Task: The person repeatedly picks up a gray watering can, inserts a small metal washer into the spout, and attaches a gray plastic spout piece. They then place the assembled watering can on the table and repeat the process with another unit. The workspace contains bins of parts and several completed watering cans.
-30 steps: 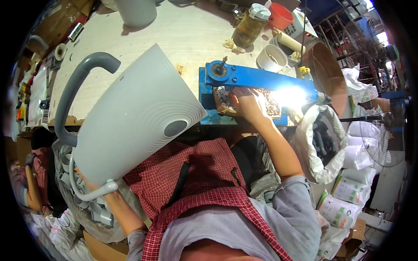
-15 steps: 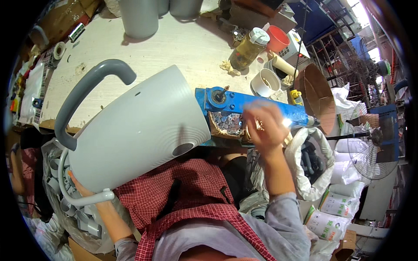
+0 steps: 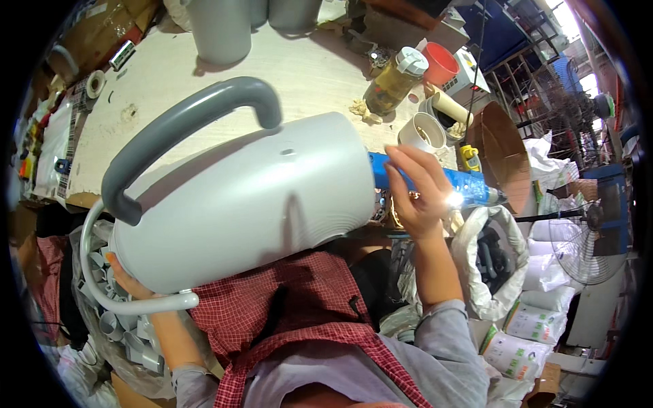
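Observation:
A large light-grey plastic can (image 3: 252, 204) lies tilted across my lap and over the table's front edge. A thick dark-grey curved handle (image 3: 197, 109) stands along its upper side, and a thin pale-grey loop (image 3: 92, 272) arcs round its left end. My left hand (image 3: 132, 280) holds the can from below at that left end, most of its fingers hidden. Right of the can's other end, my right hand (image 3: 422, 187) is raised with thumb and fingers bent together; anything between the fingertips is too small to make out. A blue metal bench tool (image 3: 469, 187) shows behind that hand, partly covered by the can.
Grey cylinders (image 3: 221, 30) stand at the table's back. A lidded jar (image 3: 394, 81), a red cup (image 3: 440, 63) and a white tub (image 3: 422, 132) stand back right. A white sack (image 3: 466, 265) of dark parts is at right; a bag of grey pieces (image 3: 112, 326) lies left.
The can has shifted right and turned, with its dark handle swung toward the right. It now covers part of the blue tool and the small-parts tray. My right hand has drawn slightly right.

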`<action>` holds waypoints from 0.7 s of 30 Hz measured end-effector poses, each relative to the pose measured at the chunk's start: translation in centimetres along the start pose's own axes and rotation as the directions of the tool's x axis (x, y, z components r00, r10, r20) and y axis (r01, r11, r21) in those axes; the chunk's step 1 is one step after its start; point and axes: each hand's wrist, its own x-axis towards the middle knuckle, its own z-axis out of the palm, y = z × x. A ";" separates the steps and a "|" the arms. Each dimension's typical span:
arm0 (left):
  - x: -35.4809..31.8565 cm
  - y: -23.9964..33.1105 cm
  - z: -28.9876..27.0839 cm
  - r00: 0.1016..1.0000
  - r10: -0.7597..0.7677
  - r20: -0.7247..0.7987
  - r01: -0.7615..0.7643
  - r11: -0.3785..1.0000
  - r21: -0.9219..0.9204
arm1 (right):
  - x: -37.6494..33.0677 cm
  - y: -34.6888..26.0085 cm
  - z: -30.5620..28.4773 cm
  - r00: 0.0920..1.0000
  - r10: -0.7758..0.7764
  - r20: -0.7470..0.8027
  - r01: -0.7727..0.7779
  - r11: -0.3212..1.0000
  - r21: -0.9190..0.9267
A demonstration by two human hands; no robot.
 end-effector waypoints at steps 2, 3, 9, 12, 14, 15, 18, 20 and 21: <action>-0.1 -0.5 2.5 0.983 0.103 0.153 -0.090 0.992 -0.091 | -1.0 -0.9 -1.2 0.948 0.296 0.116 -0.317 0.857 0.406; -0.2 -0.8 3.6 0.980 0.095 0.174 -0.080 0.993 -0.092 | -1.5 -0.9 -1.6 0.898 0.410 0.156 -0.438 0.812 0.385; 0.6 -4.5 8.0 0.991 0.114 0.073 -0.121 0.988 0.092 | -4.6 1.0 -2.9 0.784 0.603 0.152 -0.588 0.640 0.496; 1.5 -5.0 7.6 0.993 0.068 0.096 -0.084 0.981 0.174 | -5.0 1.9 -2.6 0.791 0.588 0.171 -0.590 0.657 0.470; 1.9 -4.9 6.9 0.973 -0.027 0.229 -0.017 0.982 0.188 | -4.6 1.7 -2.8 0.782 0.587 0.212 -0.611 0.654 0.446; 2.1 -4.7 6.5 0.931 -0.083 0.355 0.016 0.982 0.189 | -4.2 1.5 -3.0 0.789 0.573 0.223 -0.604 0.656 0.452; 2.0 -5.7 6.1 0.984 -0.013 0.177 -0.031 0.970 0.241 | -1.6 0.6 -3.7 0.726 0.606 0.325 -0.687 0.662 0.299; 2.2 -6.2 5.9 0.993 0.083 0.085 -0.106 0.942 0.319 | 0.8 0.3 -3.7 0.894 0.437 0.100 -0.443 0.896 0.036; 2.2 -6.2 5.5 0.987 0.088 0.132 -0.130 0.923 0.362 | 1.9 0.4 -3.0 0.917 0.400 0.014 -0.392 0.890 0.233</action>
